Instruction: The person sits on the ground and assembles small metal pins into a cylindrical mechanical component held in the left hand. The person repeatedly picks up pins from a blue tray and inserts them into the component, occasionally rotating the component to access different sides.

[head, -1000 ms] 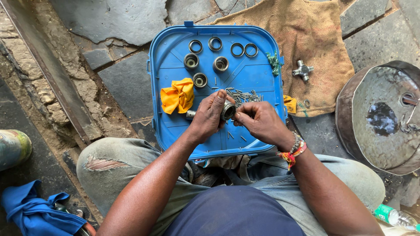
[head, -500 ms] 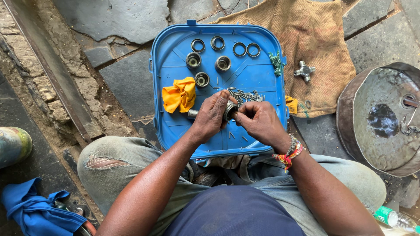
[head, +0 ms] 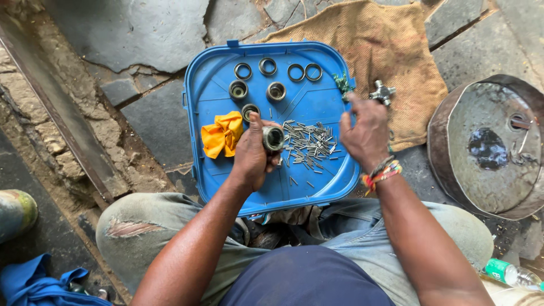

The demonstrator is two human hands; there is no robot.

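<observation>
Bearing cup (head: 273, 137) sits in the left hand (head: 252, 156), fingers wrapped around its wall, open mouth turned up toward the camera so the bore is in view. It is held over the middle of the blue tray lid (head: 323, 96), so anything dropped lands inside the rim. The right hand (head: 365, 133) is raised at 3 o'clock from the cup, loosely curled and holding nothing visible. Loose needle rollers (head: 309, 144) lie scattered between the hands. A yellow rag (head: 222, 135) lies at 9 o'clock. Further cups (head: 276, 90) and rings (head: 296, 72) are lined up at 12 o'clock. A cross-shaped metal part (head: 383, 92) rests on burlap (head: 396, 51) at 2 o'clock.
</observation>
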